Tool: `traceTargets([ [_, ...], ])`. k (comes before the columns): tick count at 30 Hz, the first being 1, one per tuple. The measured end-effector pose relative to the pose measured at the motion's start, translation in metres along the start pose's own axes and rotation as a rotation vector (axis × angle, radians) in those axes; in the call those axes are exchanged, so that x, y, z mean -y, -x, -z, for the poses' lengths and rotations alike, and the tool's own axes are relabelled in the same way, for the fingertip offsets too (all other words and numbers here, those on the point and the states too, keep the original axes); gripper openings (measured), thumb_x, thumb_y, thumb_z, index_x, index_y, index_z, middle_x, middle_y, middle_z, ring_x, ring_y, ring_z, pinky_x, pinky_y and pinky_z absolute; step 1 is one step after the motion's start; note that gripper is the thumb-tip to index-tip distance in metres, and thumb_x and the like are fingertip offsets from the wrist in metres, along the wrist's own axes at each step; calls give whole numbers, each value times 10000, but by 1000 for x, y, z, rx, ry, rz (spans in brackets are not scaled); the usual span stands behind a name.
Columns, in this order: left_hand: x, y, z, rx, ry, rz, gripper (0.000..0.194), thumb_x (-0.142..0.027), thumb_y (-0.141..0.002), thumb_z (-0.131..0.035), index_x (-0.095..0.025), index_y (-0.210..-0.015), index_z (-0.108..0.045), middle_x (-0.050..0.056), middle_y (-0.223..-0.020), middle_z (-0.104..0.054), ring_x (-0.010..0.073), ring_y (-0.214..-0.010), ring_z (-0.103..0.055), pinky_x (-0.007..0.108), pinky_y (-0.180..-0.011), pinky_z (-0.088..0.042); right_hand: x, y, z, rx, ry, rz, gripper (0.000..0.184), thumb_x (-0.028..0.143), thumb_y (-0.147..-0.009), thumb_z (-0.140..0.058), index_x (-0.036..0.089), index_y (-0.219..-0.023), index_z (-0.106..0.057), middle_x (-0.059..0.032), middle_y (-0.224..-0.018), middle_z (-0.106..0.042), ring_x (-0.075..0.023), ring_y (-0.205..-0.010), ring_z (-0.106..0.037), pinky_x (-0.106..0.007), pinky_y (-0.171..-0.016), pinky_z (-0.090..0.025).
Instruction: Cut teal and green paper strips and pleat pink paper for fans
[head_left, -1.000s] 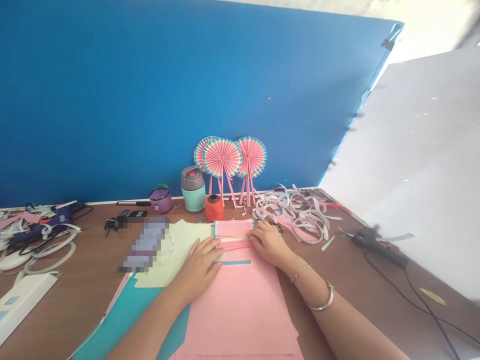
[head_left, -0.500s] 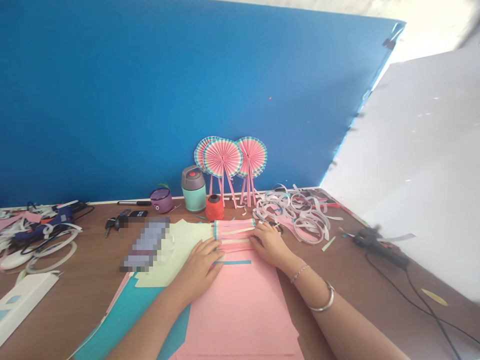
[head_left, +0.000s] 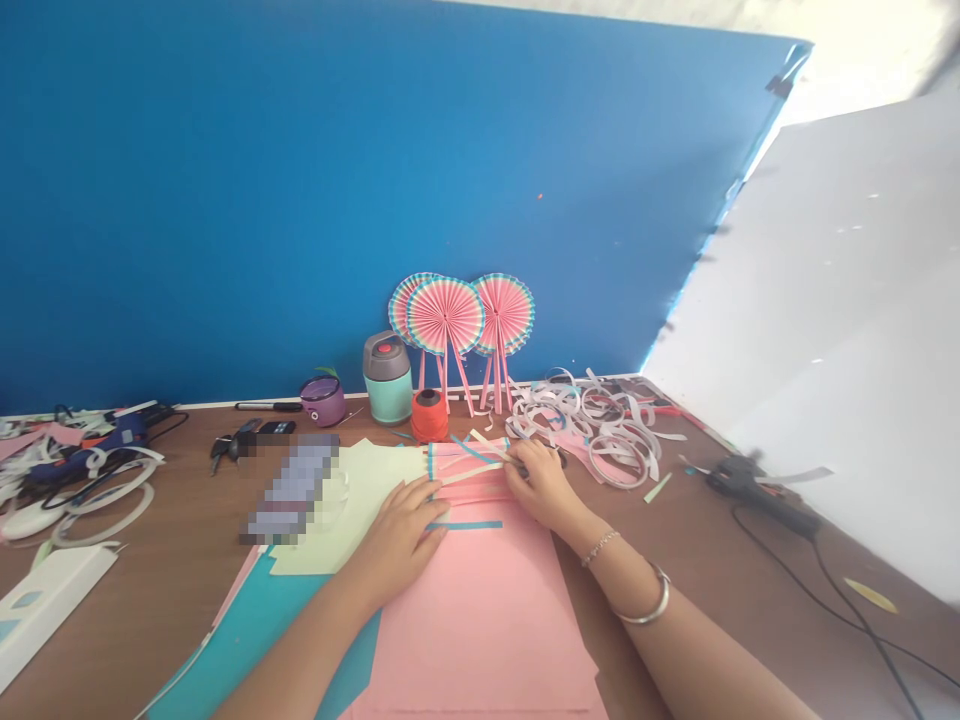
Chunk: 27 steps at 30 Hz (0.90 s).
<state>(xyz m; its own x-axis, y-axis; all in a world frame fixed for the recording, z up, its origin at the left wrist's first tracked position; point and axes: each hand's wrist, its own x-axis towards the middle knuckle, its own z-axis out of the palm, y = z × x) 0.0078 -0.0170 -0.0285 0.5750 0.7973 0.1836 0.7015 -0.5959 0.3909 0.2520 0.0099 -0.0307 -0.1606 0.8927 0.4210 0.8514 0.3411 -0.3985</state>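
Note:
My left hand lies flat with its fingers stretched over the left ends of pink folded paper edged in blue. My right hand is closed at the paper's right side, its fingertips on the ends of thin paper strips, cream and blue, that splay out to the left. Part of the grip is hidden by the fingers. A single blue strip lies just below, between both hands. Under everything is a stack of large pink sheets.
Pale green sheets and a teal sheet lie left. Behind stand pink paper fans, a mint flask, a red thread spool and a purple pot. Curled white paper strips heap at right; a black power strip lies beyond.
The thin cream and blue strips, earlier lying level across the pink paper, now splay at angles from my right hand, which has shifted slightly. My left hand stays in place.

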Motion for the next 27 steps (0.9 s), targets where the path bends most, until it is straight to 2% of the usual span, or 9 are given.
traceTargets([
  [3, 0, -1, -1, -16, 1, 2, 308, -244, -859, -446, -259, -1135, -583, 55, -1335, -482, 238, -1257, -386, 486, -1082, -260, 0, 0, 2, -21, -72, 14, 93, 108, -747, -465, 182, -758, -519, 4, -721, -555, -157, -724, -500, -303, -753, -313],
  [6, 1, -2, -3, -67, 6, 7, 337, -250, -863, -438, -252, -1182, -548, 63, -1323, -492, 239, -1248, -396, 485, -1079, -266, 1, 0, 4, -32, -100, 64, 122, 93, -748, -464, 185, -778, -539, 1, -732, -580, -154, -719, -510, -310, -767, -310],
  [11, 0, -5, -5, -347, 7, 19, 439, -253, -890, -395, -254, -1329, -375, 79, -1399, -381, 242, -1301, -301, 468, -1050, -308, 9, 2, 5, -51, -72, 210, 162, 63, -777, -462, 196, -778, -554, -7, -764, -621, -167, -774, -527, -328, -798, -303],
  [13, -2, -6, -3, -405, -9, 11, 477, -253, -892, -403, -280, -1361, -320, 73, -1410, -357, 246, -1305, -287, 471, -1047, -303, 13, 2, 5, -47, -65, 242, 172, 52, -772, -471, 199, -787, -558, -9, -764, -629, -173, -785, -526, -332, -798, -303],
  [16, -2, -6, -2, -409, -24, -19, 522, -242, -884, -432, -280, -1383, -282, 79, -1375, -394, 241, -1271, -325, 456, -1029, -319, 19, 3, 6, -40, -75, 281, 174, 52, -773, -475, 201, -793, -564, -15, -769, -637, -178, -784, -522, -338, -792, -307],
  [18, -1, -7, -1, -397, -35, -36, 476, -232, -877, -446, -269, -1344, -364, 82, -1293, -474, 237, -1207, -392, 445, -997, -347, 20, 4, 7, -40, -95, 310, 169, 60, -781, -473, 199, -793, -568, -18, -768, -638, -175, -771, -520, -338, -785, -313],
  [22, 1, -8, -1, -373, -46, -60, 295, -255, -871, -471, -270, -1147, -571, 49, -1043, -615, 213, -1002, -518, 470, -962, -346, 19, 5, 7, -47, -127, 329, 160, 79, -798, -469, 196, -794, -577, -22, -756, -636, -173, -757, -518, -332, -757, -325],
  [24, 1, -8, 0, -355, -33, -55, 249, -276, -873, -474, -261, -1085, -604, 33, -941, -641, 196, -922, -539, 479, -964, -329, 18, 5, 5, -47, -141, 327, 156, 92, -807, -470, 197, -808, -585, -24, -760, -638, -174, -758, -522, -330, -742, -329],
  [27, -1, -8, 1, -321, -9, -39, 217, -323, -868, -490, -246, -1022, -622, 23, -904, -651, 186, -896, -543, 471, -969, -312, 16, 5, 4, -60, -167, 321, 152, 110, -817, -473, 200, -816, -596, -27, -759, -640, -173, -755, -528, -329, -734, -334],
])
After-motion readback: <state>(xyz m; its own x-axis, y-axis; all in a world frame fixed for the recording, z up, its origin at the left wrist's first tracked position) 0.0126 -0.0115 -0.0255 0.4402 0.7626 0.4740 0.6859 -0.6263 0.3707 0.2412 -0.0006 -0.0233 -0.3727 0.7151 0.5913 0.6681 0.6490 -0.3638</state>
